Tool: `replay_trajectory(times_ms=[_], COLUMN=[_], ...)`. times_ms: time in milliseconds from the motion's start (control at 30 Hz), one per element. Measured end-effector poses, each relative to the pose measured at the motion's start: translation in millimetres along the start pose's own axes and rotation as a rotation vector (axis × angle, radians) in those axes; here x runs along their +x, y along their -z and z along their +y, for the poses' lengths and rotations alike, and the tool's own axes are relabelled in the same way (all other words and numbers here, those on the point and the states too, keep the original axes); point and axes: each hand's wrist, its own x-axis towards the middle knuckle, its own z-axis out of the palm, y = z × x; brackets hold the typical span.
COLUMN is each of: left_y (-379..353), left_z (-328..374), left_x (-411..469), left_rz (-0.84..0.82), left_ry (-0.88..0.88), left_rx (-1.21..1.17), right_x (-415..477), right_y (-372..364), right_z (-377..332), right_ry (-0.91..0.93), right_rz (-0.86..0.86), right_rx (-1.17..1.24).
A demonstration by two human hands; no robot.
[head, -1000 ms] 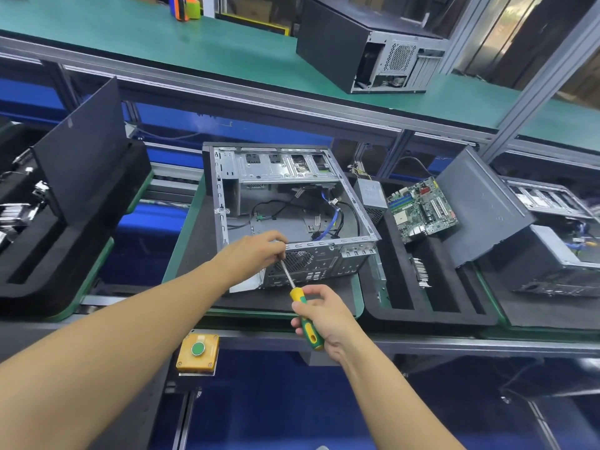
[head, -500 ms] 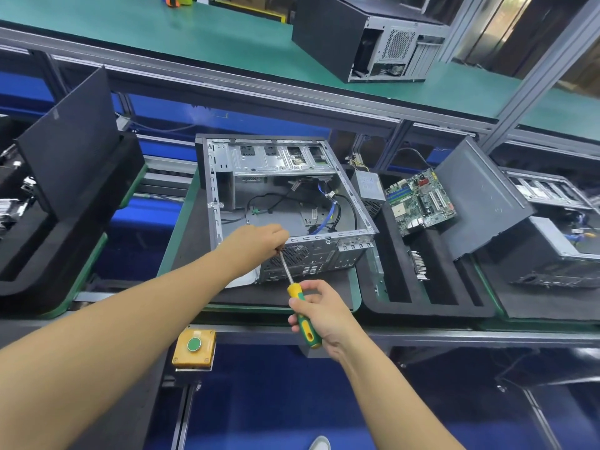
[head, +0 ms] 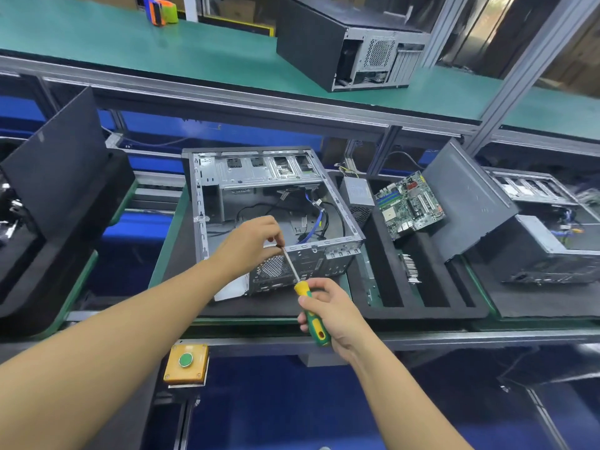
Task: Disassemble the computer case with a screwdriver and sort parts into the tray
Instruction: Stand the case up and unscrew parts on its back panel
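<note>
An open grey computer case [head: 207, 196] lies on its side on a black mat, with loose cables inside. My right hand [head: 334, 315] grips the green and yellow handle of a screwdriver [head: 310, 315]. Its shaft slants up and left to the case's near rim. My left hand [head: 250, 245] pinches the tip of that shaft at the rim; what sits between the fingertips is too small to tell. To the right stands a black foam tray [head: 431, 311] holding a motherboard [head: 409, 204], a grey power supply [head: 357, 191] and a dark side panel [head: 467, 199].
Another black tray with a leaning panel [head: 55, 164] is at the left. A second opened case [head: 545, 245] sits at the far right. A closed case [head: 344, 40] rests on the green upper shelf. A yellow box with a green button [head: 185, 362] is mounted below the bench edge.
My left hand has lifted slightly, its fingers now pinching at the screwdriver tip. The right hand keeps its grip on the handle in about the same place.
</note>
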Motion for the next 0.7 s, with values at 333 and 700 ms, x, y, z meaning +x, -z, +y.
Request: replay_trajectory(times_ms=[333,700], left_y=[-39,-226], left_z=[64,148], left_x=[54,134], left_rz=[0.014,-0.479], left_ry=[0.102,0.422], left_rx=[-0.221,-0.144], right_x=[3,58], right_y=[73,245], right_z=[-39,-86], right_ry=[0.169,0.228], right_rz=[0.101,0.348], right_rx=[0.212,0.148])
